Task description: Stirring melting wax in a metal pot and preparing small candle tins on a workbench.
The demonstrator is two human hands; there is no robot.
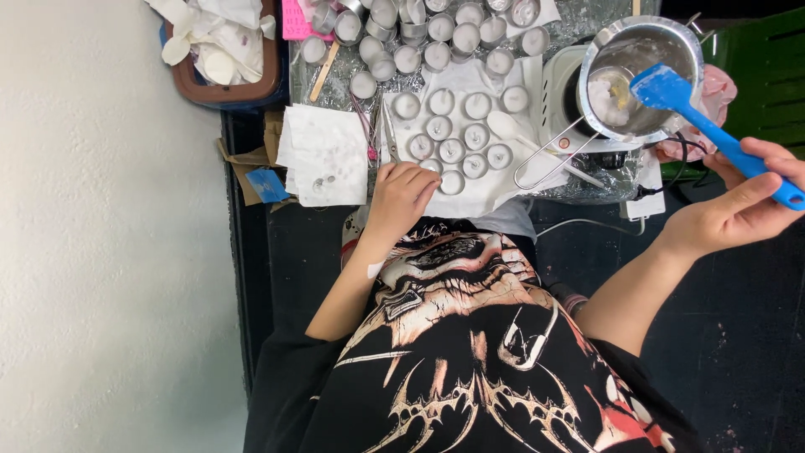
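While the right hand closes thumb and fingers around the handle of a blue spatula, its blade hangs over the rim of the metal pouring pot, which sits on a small white hotplate. Down on the white cloth, the left hand rests with fingers curled and holding nothing, fingertips touching the nearest tealight cups, scissors just beside.

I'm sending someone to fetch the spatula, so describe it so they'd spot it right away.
Find the metal pot on the white hotplate at the table's edge. The spatula is over the pot's rim, its flat blade above the pot and its handle in the right hand. It is the only bright blue tool; its neighbours are silver or white.
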